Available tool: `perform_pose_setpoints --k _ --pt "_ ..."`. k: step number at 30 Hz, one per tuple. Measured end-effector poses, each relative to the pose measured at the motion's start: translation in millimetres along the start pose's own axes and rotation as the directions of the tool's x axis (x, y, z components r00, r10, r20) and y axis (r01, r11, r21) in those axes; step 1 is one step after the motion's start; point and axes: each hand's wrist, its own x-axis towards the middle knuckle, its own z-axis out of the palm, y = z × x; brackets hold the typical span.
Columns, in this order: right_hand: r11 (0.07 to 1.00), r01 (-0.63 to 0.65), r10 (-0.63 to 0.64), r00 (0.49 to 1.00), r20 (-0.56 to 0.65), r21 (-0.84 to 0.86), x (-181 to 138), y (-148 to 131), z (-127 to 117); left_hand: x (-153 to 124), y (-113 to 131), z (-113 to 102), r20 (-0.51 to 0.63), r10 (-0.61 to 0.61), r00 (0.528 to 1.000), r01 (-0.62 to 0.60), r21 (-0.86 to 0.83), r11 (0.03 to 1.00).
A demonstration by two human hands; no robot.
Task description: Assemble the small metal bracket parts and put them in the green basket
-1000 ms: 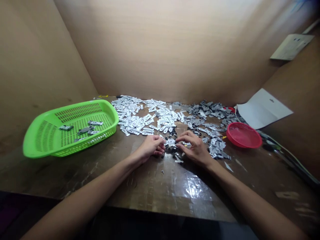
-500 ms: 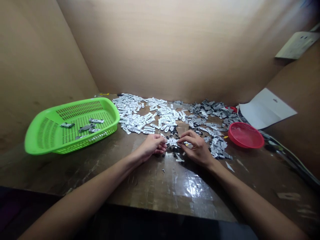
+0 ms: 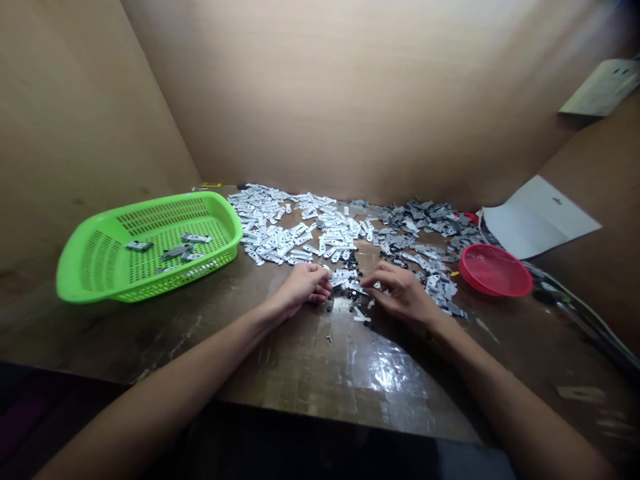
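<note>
My left hand (image 3: 306, 285) is closed, thumb and forefinger pinching the end of a small pale metal plate (image 3: 345, 274) with holes in it. Just to the right, my right hand (image 3: 397, 291) has its fingers bent in a pinch. A narrow grey metal piece (image 3: 354, 289) reaches up to its fingertips, which partly hide it. Small black parts (image 3: 352, 261) lie scattered behind and below the fingers. Nearer to me on the table are a flat pale piece (image 3: 361, 316) and a tiny metal bit (image 3: 329, 338).
A pile of pale metal plates (image 3: 280, 237) spreads behind my hands, with darker grey metal parts (image 3: 425, 217) to its right. At left stands a green basket (image 3: 80, 283) holding several assembled pieces. A red bowl (image 3: 495, 270) and a white card (image 3: 540, 217) are at right.
My right hand has drawn slightly away to the right, and a grey piece now shows apart from the plate at my left fingers. The whole view has shifted a little.
</note>
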Motion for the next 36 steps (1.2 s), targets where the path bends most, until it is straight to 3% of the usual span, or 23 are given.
perform_pose_setpoints --k 2,4,12,21,25,28,30,33,36 --pt "0.998 0.054 -0.050 0.986 0.156 -0.022 -1 3 -2 1 0 -1 -0.009 -0.004 1.000 0.004 -0.006 1.000" --pt "0.996 0.078 -0.066 0.975 0.210 -0.048 -2 5 0 1 0 -1 -0.009 -0.003 1.000 0.002 -0.013 1.000" --pt "0.991 0.069 -0.055 0.991 0.124 -0.112 -2 5 20 1 1 -1 -0.015 0.001 1.000 -0.002 -0.023 1.000" --pt "0.975 -0.008 0.027 0.996 0.082 -0.221 -1 6 17 3 -1 -2 -0.006 -0.005 1.000 0.005 -0.013 1.000" --pt "0.996 -0.084 0.084 0.996 0.013 -0.042 1 5 5 1 1 -1 -0.007 -0.015 1.000 0.015 -0.003 1.000" --pt "0.964 -0.218 0.230 0.971 -0.069 0.152 3 11 -2 0 1 -1 0.010 -0.016 1.000 0.016 0.004 1.000" --pt "0.881 -0.322 0.368 0.927 -0.072 0.346 5 17 -4 1 0 -2 0.024 -0.013 1.000 0.013 0.004 1.000" --pt "0.683 -0.395 0.510 0.860 -0.013 0.614 5 27 -2 2 -2 -3 0.042 -0.006 0.999 0.006 0.004 1.000" --pt "0.596 -0.391 0.557 0.831 -0.010 0.701 5 32 2 2 -2 -3 0.058 0.000 0.998 -0.001 0.009 1.000"
